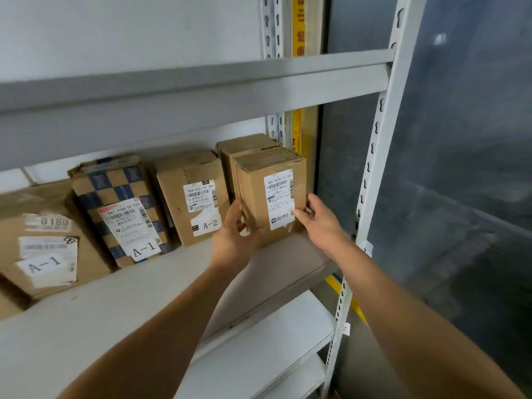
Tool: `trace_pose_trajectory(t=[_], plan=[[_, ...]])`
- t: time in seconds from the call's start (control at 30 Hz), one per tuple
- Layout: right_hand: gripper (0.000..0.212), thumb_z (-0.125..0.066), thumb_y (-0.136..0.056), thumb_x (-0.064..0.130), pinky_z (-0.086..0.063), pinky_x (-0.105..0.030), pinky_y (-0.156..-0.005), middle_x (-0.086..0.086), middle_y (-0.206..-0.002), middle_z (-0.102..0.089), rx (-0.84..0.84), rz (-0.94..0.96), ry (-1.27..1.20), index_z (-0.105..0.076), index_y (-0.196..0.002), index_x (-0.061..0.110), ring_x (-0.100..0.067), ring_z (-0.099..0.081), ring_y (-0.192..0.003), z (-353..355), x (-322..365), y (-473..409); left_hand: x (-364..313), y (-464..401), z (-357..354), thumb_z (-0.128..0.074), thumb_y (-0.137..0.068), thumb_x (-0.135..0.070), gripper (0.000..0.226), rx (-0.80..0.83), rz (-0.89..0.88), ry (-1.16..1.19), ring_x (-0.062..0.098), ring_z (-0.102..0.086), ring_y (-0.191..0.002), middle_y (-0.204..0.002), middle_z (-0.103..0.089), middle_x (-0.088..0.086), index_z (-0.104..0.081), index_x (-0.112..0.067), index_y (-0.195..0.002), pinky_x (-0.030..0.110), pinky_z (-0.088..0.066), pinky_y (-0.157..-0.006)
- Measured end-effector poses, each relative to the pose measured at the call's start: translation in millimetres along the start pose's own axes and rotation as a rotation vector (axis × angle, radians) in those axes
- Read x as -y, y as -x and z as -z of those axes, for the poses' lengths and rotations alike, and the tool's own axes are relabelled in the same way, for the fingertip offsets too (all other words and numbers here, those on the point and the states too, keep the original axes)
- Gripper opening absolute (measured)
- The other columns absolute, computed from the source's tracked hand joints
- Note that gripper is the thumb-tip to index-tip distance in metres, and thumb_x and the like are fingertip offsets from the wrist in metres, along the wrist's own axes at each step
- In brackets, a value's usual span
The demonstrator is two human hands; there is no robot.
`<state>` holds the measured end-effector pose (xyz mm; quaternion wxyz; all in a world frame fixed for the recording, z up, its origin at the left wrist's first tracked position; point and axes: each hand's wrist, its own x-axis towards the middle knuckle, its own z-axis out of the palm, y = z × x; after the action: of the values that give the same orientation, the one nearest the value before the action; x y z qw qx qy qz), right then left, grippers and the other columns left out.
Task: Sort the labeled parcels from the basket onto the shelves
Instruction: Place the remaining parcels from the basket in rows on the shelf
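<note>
- Brown cardboard parcel (270, 194) stands upright at the shelf (161, 283) right end, beside the A-2 box (191, 194).
- I see my left hand (233, 240) and right hand (322, 223) grasping its lower sides.

Both hands — left hand (234, 234), right hand (319, 223) — clasp upright parcel (270, 197) on shelf (161, 283).

Plain brown cardboard parcel (270, 194) at the right end of the pale grey shelf (161, 286) — white label with black print. Behind it, a second brown parcel (244, 145). Toward the left end: a brown parcel (191, 194) with white labels, then a parcel (121, 208) in a blue-and-tan check — white label, red strip. Upright (385, 133) light grey; strip (298, 24) at the back yellow.
</note>
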<state>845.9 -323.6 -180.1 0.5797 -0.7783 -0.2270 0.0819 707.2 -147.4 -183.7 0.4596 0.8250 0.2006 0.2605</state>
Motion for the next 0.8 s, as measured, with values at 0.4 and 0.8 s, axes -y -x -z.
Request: trace_pose_trajectory(t=[0.4, 0.8], plan=[[0.058, -0.070, -0.102, 0.024, -0.050, -0.038, -0.111, 0.000, -0.139, -0.060, -0.212, -0.011, 0.152, -0.047, -0.156, 0.023, -0.016, -0.060, -0.127, -25, 13, 135, 6, 70, 39, -0.080, -0.091, -0.040, 0.058, 0.131, -0.059, 0.046, 0.004, -0.067, -0.112, -0.128, -0.067, -0.013, -0.058, -0.026, -0.144, 0.002, -0.044, -0.088], [0.047, -0.070, -0.102, 0.029, -0.053, -0.035, -0.106, -0.001, -0.140, -0.066, -0.470, -0.236, 0.453, -0.058, -0.147, 0.021, -0.013, -0.061, -0.126, -42, 11, 381, 3, 222, 45, -0.076, -0.095, -0.034, 0.040, 0.560, -0.326, 0.046, 0.014, -0.067, -0.113, -0.124, -0.073, -0.003, -0.065, -0.029, -0.133, 0.021, -0.046, -0.094]])
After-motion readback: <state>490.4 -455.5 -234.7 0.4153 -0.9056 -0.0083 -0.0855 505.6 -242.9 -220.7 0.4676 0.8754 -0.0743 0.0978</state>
